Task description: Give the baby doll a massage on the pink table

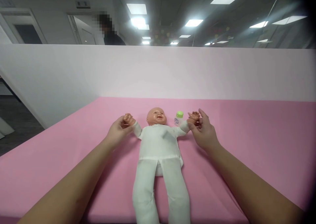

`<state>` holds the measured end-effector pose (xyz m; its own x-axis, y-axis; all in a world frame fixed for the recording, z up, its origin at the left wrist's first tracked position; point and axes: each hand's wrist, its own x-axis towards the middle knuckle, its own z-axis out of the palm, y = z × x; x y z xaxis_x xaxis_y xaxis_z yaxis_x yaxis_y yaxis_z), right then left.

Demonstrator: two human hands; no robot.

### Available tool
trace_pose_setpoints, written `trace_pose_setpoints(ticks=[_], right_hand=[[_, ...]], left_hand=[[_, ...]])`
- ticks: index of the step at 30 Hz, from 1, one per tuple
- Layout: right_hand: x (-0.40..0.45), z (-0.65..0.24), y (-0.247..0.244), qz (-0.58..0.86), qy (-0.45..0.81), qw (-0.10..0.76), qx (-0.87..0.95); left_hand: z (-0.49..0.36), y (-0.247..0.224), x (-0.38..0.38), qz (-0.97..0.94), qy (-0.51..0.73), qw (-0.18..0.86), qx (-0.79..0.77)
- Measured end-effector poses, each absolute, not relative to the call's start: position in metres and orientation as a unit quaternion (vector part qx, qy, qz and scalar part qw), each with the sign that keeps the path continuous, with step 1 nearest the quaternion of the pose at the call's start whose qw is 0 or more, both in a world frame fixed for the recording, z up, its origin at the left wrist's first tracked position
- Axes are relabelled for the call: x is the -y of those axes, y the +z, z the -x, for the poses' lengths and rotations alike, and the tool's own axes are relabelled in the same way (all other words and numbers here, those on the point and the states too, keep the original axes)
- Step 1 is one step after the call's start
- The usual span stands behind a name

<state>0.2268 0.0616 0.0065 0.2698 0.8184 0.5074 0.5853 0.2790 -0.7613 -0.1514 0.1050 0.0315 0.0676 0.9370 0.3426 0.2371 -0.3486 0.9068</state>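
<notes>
Left hand (118, 130) and right hand (205, 131) each grip the doll (159, 143) by an arm

Left grip: thumb and fingers pinching the doll's hand, thumb on the near side. Right grip: closed on the doll's other wrist, thumb in front; index finger sticks up apart, behind the doll's hand. Both forearms bare, coming in from the bottom corners.

Doll on its back on the pink table (259, 145), between the two hands, head at the far end, face up. Arms out to the sides, legs toward the camera, slightly apart, feet cut off by the frame. White top, white pants.

Bottle (178, 121), green cap, printed label, just beyond the doll's arm on the right side, between head and right hand; partly hidden by that arm. Can't tell if standing or lying.

White panel (187, 72) along the far edge of the table. Dark floor (17, 125) at left. Past the panel: a person (113, 39) in dark clothes, doors (28, 33), ceiling lights (136, 9).
</notes>
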Motion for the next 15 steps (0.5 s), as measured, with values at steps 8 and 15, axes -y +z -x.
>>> trace_pose_setpoints(ticks=[8,15], right_hand=[[-0.032,-0.18,0.013,0.378,0.007,0.352,0.856],[-0.035,-0.185,0.008,0.316,-0.057,0.281,0.905]], left_hand=[[0.127,0.034,-0.082,-0.841,0.309,0.153,-0.416],[0.124,0.035,-0.07,-0.926,0.169,-0.01,-0.338]])
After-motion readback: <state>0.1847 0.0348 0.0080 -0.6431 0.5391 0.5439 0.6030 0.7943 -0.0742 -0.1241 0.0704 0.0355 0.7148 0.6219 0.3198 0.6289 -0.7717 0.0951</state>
